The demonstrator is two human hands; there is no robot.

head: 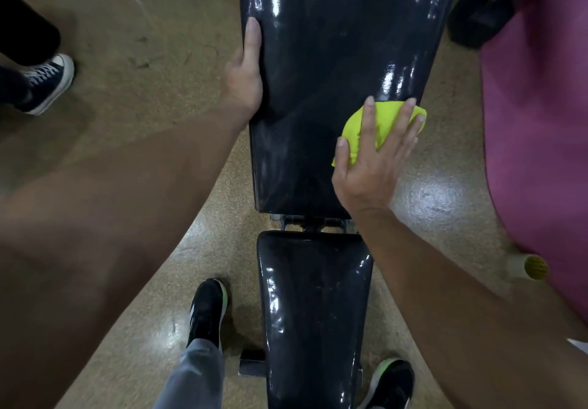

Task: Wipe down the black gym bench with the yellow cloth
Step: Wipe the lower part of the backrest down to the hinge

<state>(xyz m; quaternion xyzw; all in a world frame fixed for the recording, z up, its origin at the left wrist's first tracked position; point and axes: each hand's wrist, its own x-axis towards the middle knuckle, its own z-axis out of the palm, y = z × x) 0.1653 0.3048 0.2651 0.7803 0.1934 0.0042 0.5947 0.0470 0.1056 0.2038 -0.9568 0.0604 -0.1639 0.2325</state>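
Observation:
The black gym bench runs up the middle of the view, its long glossy back pad (331,58) above a shorter seat pad (315,310). My right hand (372,160) lies flat with spread, straight fingers on the bunched yellow cloth (385,122), pressing it onto the right side of the back pad near its edge. My left hand (245,71) holds the back pad's left edge, thumb on top and the fingers hidden under the side.
A metal hinge (313,222) joins the two pads. My own feet in black shoes (206,310) stand either side of the seat. Another person's sneaker (47,82) is at the far left. A pink mat (541,122) and a yellow-ended roll (534,267) lie at the right.

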